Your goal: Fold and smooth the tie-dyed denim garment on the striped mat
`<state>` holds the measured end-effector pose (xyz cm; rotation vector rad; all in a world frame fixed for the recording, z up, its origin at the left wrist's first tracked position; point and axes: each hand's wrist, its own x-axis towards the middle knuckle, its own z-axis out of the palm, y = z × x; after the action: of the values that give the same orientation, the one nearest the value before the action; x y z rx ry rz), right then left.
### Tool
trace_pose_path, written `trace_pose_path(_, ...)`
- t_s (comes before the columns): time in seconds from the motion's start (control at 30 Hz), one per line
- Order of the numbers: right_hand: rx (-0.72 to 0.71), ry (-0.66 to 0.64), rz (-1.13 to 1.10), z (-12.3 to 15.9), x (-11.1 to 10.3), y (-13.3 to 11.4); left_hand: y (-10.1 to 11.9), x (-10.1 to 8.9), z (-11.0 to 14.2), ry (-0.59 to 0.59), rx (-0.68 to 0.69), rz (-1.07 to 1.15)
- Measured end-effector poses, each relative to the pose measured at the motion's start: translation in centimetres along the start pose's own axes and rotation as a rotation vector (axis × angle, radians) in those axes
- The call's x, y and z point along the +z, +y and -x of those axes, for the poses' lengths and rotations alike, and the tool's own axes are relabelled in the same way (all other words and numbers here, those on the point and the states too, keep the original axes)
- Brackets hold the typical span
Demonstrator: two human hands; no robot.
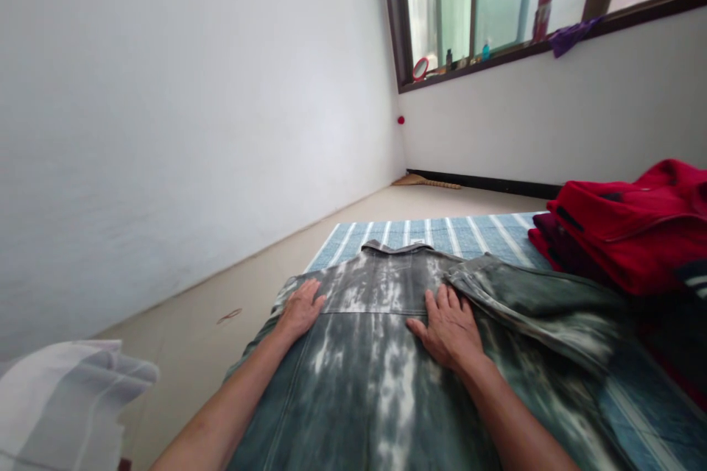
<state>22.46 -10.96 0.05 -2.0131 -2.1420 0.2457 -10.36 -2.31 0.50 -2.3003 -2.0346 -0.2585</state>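
A dark green denim jacket [353, 360] with bleached white streaks lies spread out, back side up, its collar [393, 246] pointing away from me. My left hand [301, 307] rests flat near its left shoulder, fingers stretched out. On the right part of the back, my right hand [450, 324] presses flat with its fingers spread, close to the shoulder seam. The right sleeve [530, 302] is bent outward beside that hand. Of the left sleeve I cannot see much. Under the jacket is a blue mat with white stripes [475, 232].
Folded red clothes [635, 224] are piled on the right. A white and grey cloth [66, 405] sits at the lower left. A thin loop [229, 316] lies on the tiled floor [182, 342]. Beyond are white walls and a windowsill holding a round mirror [420, 68] and a purple cloth [571, 37].
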Motion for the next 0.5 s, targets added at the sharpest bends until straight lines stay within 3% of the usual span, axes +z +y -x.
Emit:
trace_pose_path(0.27, 0.003, 0.012, -0.027, -0.3, 0.2, 0.0, 4.8, 1.2, -4.9, -0.029, 0.013, -0.056)
trace_pose_path(0.5, -0.009, 0.036, -0.031, -0.3, 0.0, 0.1, 5.6, 3.1, -6.1, -0.111, -0.116, -0.053)
